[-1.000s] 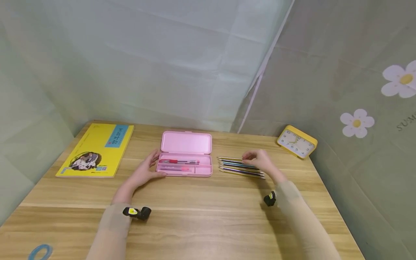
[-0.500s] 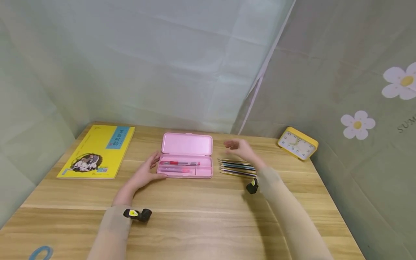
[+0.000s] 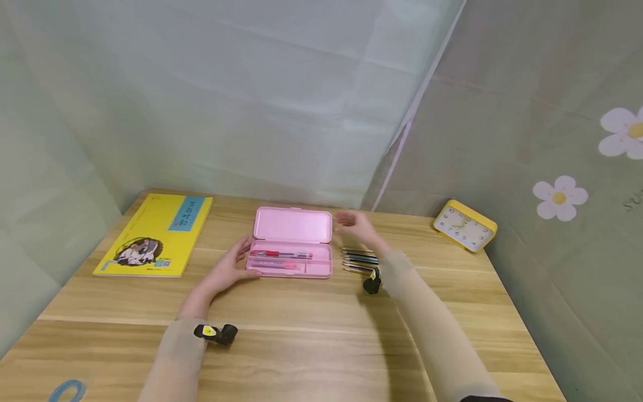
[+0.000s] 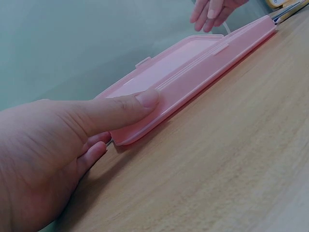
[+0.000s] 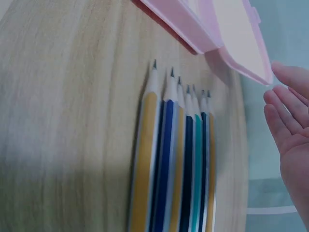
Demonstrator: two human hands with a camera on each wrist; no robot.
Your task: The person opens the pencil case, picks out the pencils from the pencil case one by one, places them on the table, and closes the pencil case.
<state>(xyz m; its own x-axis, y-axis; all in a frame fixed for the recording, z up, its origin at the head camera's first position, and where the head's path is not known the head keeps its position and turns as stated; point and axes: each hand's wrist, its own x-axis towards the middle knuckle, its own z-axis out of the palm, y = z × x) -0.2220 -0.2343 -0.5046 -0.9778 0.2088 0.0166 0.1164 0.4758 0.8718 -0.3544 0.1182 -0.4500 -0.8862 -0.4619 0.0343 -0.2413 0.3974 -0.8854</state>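
Observation:
A pink pencil case (image 3: 288, 274) lies with its lid (image 3: 293, 224) laid back. In it are a red-and-clear pen (image 3: 281, 254) and a pink pen (image 3: 273, 264). My left hand (image 3: 228, 269) holds the case's left end, thumb along the front wall in the left wrist view and fingers round the end. My right hand (image 3: 359, 228) is beside the lid's right edge with its fingers loosely extended; I cannot tell if they touch it. Several sharpened pencils (image 5: 166, 159) lie in a row right of the case, partly hidden by the right wrist in the head view.
A yellow book (image 3: 156, 234) lies at the left back of the wooden table (image 3: 301, 346). A yellow clock (image 3: 464, 226) stands at the right back. A blue ring-like thing (image 3: 67, 391) shows at the front left. Curtains hang behind the table.
My right hand has moved left and away from over the pencils to the lid's right edge. My left hand stays at the case.

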